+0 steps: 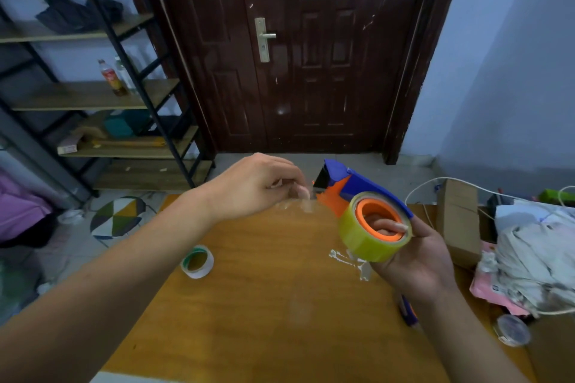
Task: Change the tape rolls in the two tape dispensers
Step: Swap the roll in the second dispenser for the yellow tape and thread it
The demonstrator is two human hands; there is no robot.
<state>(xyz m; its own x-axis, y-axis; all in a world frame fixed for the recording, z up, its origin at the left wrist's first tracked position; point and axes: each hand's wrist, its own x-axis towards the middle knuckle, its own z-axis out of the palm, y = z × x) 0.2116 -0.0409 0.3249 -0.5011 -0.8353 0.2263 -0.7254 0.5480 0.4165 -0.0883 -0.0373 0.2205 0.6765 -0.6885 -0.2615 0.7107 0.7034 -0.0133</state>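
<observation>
In the head view, the right hand (413, 258) holds a blue and orange plastic tape dispenser (351, 186) above the far right part of the brown wooden bench (264, 320). Its fingers (389, 225) curl through the orange hub that carries a yellowish clear tape roll (370, 242). The dispenser's long axis runs from that hand up and leftward toward the bench's far edge, black cutter end leading. The left hand (258, 186) hangs just beside that cutter end, fingers curled and seemingly pinching a loose clear tape end (306, 204), though blur hides the exact grip. The left hand is thus nearer the mouth, so threading the strip probably falls to it while the right steadies. A white tape roll with green core (197, 261) lies flat near the left edge, well apart from both hands.
</observation>
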